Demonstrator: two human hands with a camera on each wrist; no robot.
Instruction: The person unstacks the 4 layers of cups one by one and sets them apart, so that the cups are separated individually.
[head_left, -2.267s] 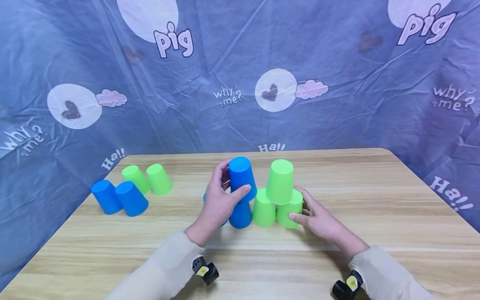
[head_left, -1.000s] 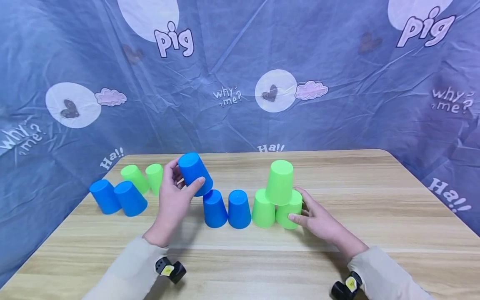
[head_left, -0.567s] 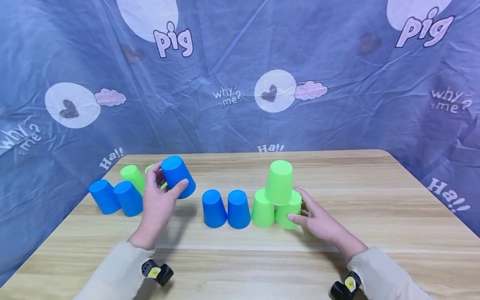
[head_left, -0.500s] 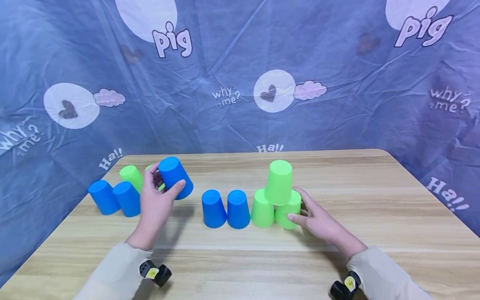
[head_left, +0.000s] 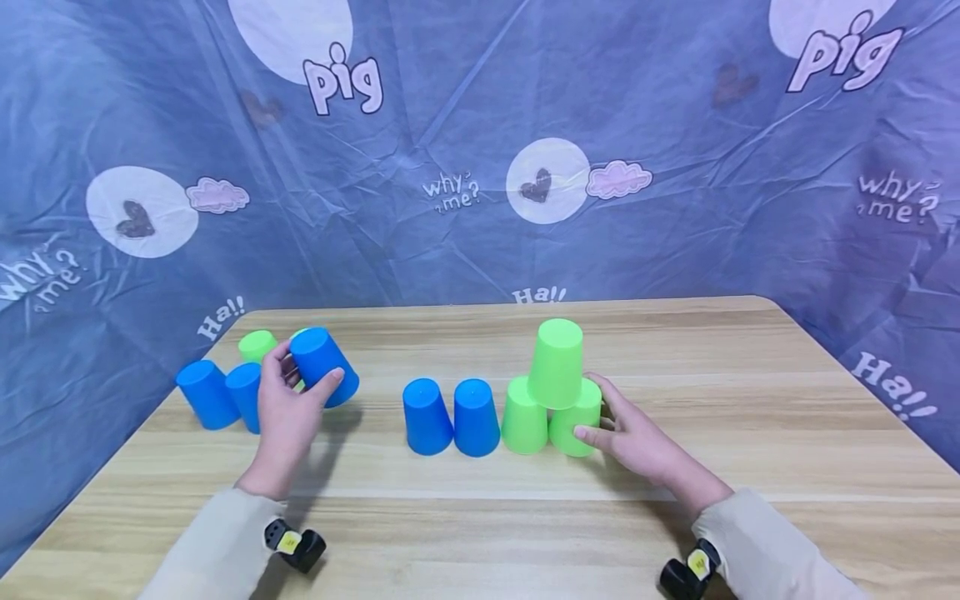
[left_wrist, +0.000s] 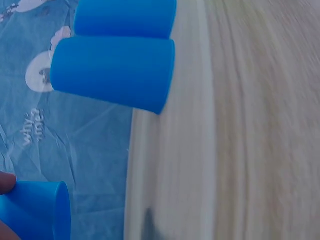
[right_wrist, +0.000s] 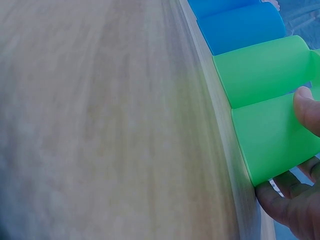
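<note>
Holds a tilted blue cup [head_left: 325, 368] in the left hand [head_left: 285, 417], mouth downward and raised over the desk [head_left: 525, 533]. Just left of that hand, has an outer blue cup [head_left: 207, 396] and an inner blue cup [head_left: 243, 392] standing mouth-down side by side, and beyond its fingers, a far green cup [head_left: 257, 343]. Between the hands, has a first centre blue cup [head_left: 428, 418] and a second centre blue cup [head_left: 477, 419] standing next to each other. Right beside the right hand [head_left: 633, 437], has a left base green cup [head_left: 525, 421], a right base green cup [head_left: 581, 408] and, resting across both, a top green cup [head_left: 557, 365].

Hides part of the inner blue cup behind the left hand, and nearly all of a second far green cup [head_left: 299, 386] behind the tilted one. In the left wrist view, cuts off the tilted cup at the lower left corner, with only bits of the fingers showing. In the right wrist view, loses most of the top green cup past the edge.

Grips the tilted cup with the left hand, thumb on the near side. Curls the right hand about the right base green cup, thumb against the near side, fingers round the outer side.
</note>
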